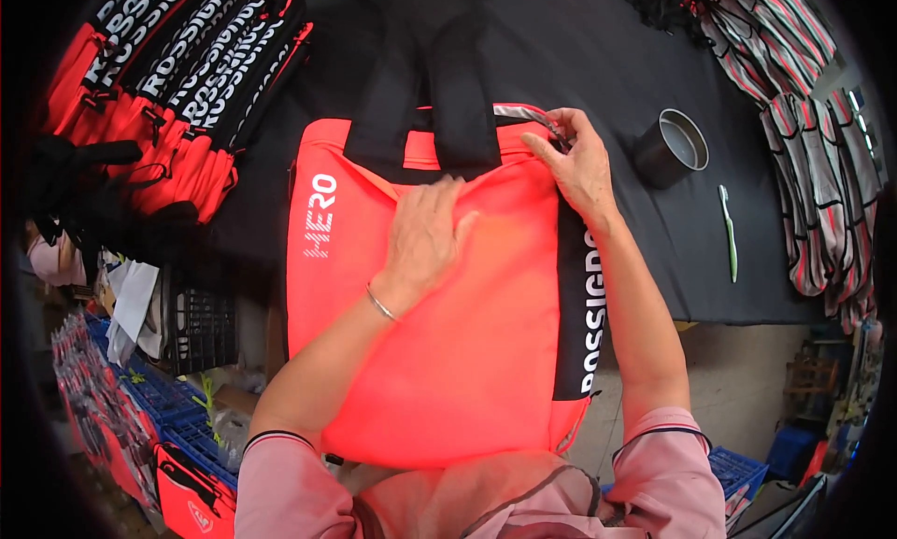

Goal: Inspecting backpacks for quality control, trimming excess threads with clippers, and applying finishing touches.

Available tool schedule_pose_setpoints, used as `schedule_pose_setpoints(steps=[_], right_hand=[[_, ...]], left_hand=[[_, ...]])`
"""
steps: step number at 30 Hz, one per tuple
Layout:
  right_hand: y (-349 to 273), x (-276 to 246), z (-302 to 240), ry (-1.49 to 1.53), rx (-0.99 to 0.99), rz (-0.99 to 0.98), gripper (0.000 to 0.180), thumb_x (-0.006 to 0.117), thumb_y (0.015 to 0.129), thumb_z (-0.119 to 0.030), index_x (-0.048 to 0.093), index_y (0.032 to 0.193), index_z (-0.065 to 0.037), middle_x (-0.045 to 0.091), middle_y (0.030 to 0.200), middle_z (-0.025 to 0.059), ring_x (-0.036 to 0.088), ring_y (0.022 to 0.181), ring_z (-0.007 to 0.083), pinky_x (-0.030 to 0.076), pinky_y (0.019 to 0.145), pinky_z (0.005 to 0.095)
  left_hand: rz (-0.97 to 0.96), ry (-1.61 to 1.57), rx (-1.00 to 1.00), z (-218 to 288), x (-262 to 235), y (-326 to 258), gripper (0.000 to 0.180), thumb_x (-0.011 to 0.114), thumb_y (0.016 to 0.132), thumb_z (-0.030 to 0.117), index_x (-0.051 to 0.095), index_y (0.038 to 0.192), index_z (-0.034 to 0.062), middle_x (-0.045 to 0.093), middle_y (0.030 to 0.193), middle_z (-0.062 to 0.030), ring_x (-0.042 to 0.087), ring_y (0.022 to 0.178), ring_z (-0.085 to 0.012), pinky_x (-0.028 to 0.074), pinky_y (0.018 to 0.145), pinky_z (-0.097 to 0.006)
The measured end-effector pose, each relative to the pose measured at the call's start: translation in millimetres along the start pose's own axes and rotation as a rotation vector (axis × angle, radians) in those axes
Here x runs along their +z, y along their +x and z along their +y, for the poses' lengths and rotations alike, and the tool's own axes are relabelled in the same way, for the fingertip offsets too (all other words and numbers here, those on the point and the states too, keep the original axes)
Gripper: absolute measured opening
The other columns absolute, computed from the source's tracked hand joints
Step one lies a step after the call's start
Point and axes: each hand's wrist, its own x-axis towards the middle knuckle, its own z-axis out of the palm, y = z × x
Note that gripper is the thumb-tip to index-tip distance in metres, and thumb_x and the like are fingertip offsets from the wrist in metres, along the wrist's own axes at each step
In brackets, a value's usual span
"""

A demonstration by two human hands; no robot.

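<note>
A bright coral-red and black backpack (448,352) lies in front of me, its lower part close to my body. Two black straps (462,91) stretch away from its top. My left hand (425,231) is at the upper edge of the red panel, which dips in a V there; its fingertips reach into the dark opening and the thumb rests on the fabric. At the top right corner, my right hand (581,165) pinches the backpack's edge by a grey-lined zip. What lies inside the backpack is hidden.
Black cloth covers the table (645,249). A dark metal cup (668,151) and a green-white toothbrush (728,235) are on the right. Stacked red-black bags (187,100) line the far left, grey striped pieces (804,165) the far right. Blue crates (187,427) stand lower left.
</note>
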Motion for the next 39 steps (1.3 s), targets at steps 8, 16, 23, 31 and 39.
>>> schedule_pose_setpoints(steps=[8,16,23,31,39], right_hand=[[-18,18,-13,-0.277,-0.06,-0.037,0.074,0.084,0.07,-0.027,0.048,0.131,-0.005,0.053,0.122,0.0134,0.057,0.11,0.0272,0.048,0.096,0.0382],[-24,18,-6,-0.199,-0.075,-0.001,0.068,0.08,0.071,-0.021,0.05,0.13,-0.005,0.053,0.12,0.0137,0.057,0.113,0.0276,0.049,0.093,0.04],[-24,18,-5,-0.231,-0.083,0.012,0.066,0.08,0.072,-0.019,0.051,0.129,-0.005,0.054,0.119,0.0137,0.059,0.112,0.0282,0.05,0.093,0.0393],[-24,18,-5,-0.209,-0.073,0.008,0.066,0.081,0.071,-0.021,0.052,0.128,-0.004,0.055,0.118,0.0122,0.058,0.111,0.0258,0.049,0.093,0.0376],[-22,22,-23,-0.315,-0.347,0.055,0.048,0.08,0.078,-0.026,0.059,0.117,-0.007,0.058,0.107,0.0101,0.06,0.101,0.0263,0.05,0.087,0.0386]], left_hand=[[-0.037,-0.014,0.031,16,0,-22,0.023,0.062,0.092,0.012,0.064,0.11,-0.0019,0.064,0.098,-0.0138,0.063,0.09,-0.0288,0.052,0.08,-0.038],[-0.047,-0.187,-0.114,-23,7,23,0.018,0.069,0.087,0.009,0.068,0.104,0.0038,0.064,0.095,-0.0113,0.066,0.077,-0.0288,0.055,0.065,-0.036],[-0.06,-0.174,0.017,-29,29,24,0.008,0.072,0.084,0.008,0.068,0.088,0.0013,0.065,0.085,-0.0073,0.066,0.069,-0.0263,0.054,0.06,-0.034],[-0.043,-0.18,-0.065,-38,32,28,0.008,0.063,0.09,0.004,0.056,0.091,-0.0003,0.06,0.087,-0.0113,0.063,0.074,-0.0298,0.051,0.063,-0.038],[0.039,-0.283,-0.283,-42,28,13,0.008,0.06,0.09,0.002,0.052,0.092,0.0018,0.06,0.09,-0.0132,0.061,0.083,-0.0339,0.051,0.071,-0.043]])
